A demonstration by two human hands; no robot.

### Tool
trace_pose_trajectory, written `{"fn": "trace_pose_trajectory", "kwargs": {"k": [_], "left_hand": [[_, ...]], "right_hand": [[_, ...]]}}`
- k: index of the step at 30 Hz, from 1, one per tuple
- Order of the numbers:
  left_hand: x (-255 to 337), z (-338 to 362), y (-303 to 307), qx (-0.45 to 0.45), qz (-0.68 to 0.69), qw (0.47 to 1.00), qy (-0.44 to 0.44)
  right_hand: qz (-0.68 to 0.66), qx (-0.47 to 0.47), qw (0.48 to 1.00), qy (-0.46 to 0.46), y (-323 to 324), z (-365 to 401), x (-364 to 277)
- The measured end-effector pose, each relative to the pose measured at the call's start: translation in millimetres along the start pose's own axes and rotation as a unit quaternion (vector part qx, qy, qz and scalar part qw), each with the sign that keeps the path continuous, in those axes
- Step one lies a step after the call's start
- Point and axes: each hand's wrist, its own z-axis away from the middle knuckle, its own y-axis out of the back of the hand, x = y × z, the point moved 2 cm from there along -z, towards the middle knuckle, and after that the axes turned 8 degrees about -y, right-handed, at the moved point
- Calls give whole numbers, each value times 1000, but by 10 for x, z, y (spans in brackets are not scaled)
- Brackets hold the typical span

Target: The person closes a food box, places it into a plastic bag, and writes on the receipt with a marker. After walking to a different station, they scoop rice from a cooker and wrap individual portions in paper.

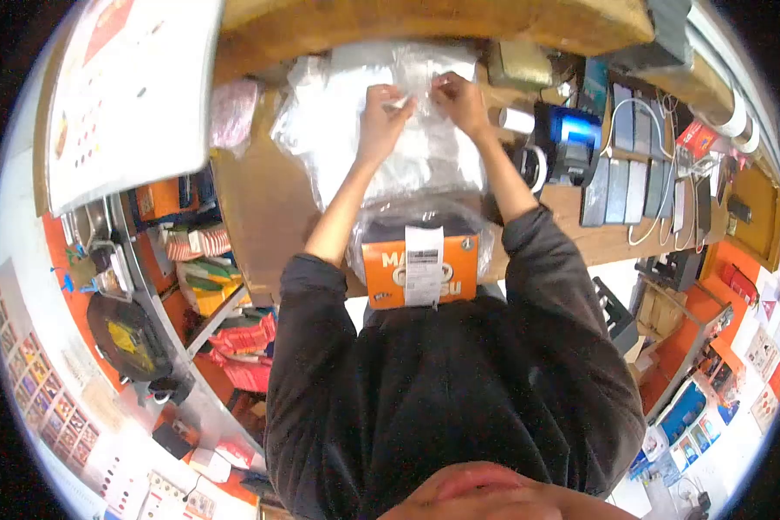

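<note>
A pile of clear plastic bags lies spread on the wooden table in front of me, shiny with reflected light. Over its far part, my left hand is closed, thumb and fingers pinching the thin clear film. A short way to the right, my right hand also pinches the film with bent fingers. Between me and the pile, an orange packet with a dark upper part sits at the table's near edge, inside clear wrapping. A white printed label runs down its front.
To the right stand a device with a lit blue screen, a tape roll and several phone-like slabs with white cables. A pink plastic bundle lies left. A large white printed board juts in at upper left.
</note>
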Motion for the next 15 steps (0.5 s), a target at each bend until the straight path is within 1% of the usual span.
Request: {"fn": "trace_pose_trajectory", "kwargs": {"k": [1,3,4,6,7,9,10,11,13,14,15], "left_hand": [[196,14,-35,16,-52,998,19],[12,-30,-114,6,8,999,51],[31,-50,-138,8,9,999,44],[92,-82,-168,-4,-17,1000,10],[47,-109,-156,-2,-17,1000,3],[-87,-101,-119,-8,-8,1000,-18],[-58,-79,-92,-7,-20,1000,-9],[-49,-54,-70,-6,-19,1000,-16],[-72,-8,-37,0,88,995,56],[-38,5,-37,13,86,995,53],[-7,9,-37,13,85,995,45]], "right_hand": [[-38,-11,999,-24,43,52,-81],[-95,-9,995,-25,0,27,49],[-95,-8,995,-18,38,31,-1],[-15,-21,999,-40,103,65,-98],[-15,-18,999,-33,147,63,-153],[-71,-50,996,-30,229,91,-210],[-36,-30,999,-2,253,71,-164],[-36,-27,999,4,290,70,-198],[-57,14,998,26,361,109,-272],[-8,-16,1000,-23,417,108,-235],[-9,-13,1000,-17,416,107,-227]]}}
